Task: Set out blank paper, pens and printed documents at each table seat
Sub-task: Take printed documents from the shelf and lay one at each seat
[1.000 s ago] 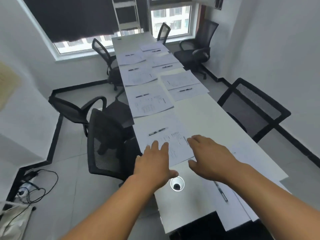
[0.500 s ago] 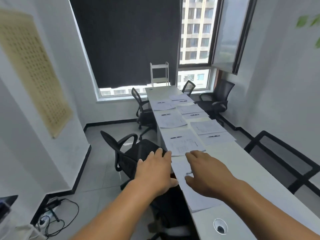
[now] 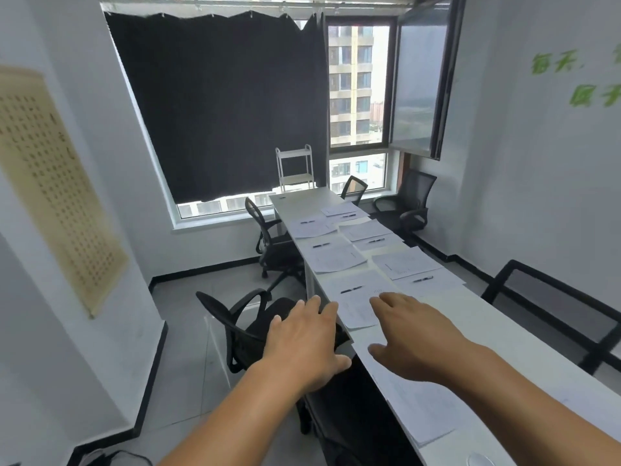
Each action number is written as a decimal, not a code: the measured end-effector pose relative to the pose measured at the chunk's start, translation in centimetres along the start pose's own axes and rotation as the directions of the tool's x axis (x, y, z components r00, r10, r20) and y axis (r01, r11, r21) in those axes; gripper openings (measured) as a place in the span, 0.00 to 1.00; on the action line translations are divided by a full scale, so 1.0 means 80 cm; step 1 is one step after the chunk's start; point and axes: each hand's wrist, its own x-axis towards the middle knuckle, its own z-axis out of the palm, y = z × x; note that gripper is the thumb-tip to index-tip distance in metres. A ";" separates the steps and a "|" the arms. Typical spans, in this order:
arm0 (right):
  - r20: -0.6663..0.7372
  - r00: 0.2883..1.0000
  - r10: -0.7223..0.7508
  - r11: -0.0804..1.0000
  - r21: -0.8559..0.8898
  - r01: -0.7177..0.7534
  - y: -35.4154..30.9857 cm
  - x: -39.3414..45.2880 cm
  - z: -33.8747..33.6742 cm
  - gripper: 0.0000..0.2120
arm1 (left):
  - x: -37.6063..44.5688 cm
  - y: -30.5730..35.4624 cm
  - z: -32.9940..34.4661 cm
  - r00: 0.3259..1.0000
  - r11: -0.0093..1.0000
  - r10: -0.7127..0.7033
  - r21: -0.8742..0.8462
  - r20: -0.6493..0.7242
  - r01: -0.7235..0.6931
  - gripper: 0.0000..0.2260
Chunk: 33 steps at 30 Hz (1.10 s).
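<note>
Over the near left edge of the table (image 3: 524,334) the left hand (image 3: 304,341) hovers, fingers straight, holding nothing; right hand (image 3: 408,338) likewise spread above near papers (image 3: 358,309); pen (image 3: 351,289) just beyond; further sets lie far along.

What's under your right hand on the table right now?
The right hand hovers over white paper sheets at the table's near left edge; a pen lies just beyond. Whatever sits directly beneath the palm is covered.
</note>
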 end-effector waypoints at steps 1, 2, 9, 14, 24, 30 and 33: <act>0.007 1.000 0.022 1.000 0.001 -0.022 0.001 0.009 0.002 0.24 | 0.010 -0.005 0.000 1.000 1.000 0.011 0.008 0.006 -0.011 0.41; 0.001 0.999 0.034 0.999 0.003 -0.034 0.004 0.027 0.008 0.24 | 0.027 -0.016 0.003 1.000 1.000 0.027 0.007 0.016 -0.028 0.42; 0.047 0.994 0.102 0.992 0.064 -0.105 0.002 0.134 0.041 0.26 | 0.120 -0.074 0.011 0.995 0.995 0.074 0.057 0.068 -0.078 0.42; 0.072 0.990 0.125 0.987 0.093 -0.131 -0.014 0.213 0.045 0.25 | 0.185 -0.122 0.004 0.989 0.991 0.111 0.066 0.102 -0.118 0.42; 0.122 0.940 0.320 0.942 0.065 -0.329 -0.030 0.294 0.060 0.34 | 0.302 -0.182 0.018 0.941 0.952 0.300 0.021 0.155 -0.306 0.42; 0.129 0.858 0.497 0.861 0.051 -0.506 -0.055 0.319 0.063 0.36 | 0.361 -0.210 0.021 0.844 0.858 0.510 -0.022 0.167 -0.514 0.42; 0.125 0.801 0.585 0.803 0.054 -0.594 -0.070 0.318 0.061 0.39 | 0.387 -0.210 0.026 0.774 0.790 0.608 -0.038 0.178 -0.612 0.43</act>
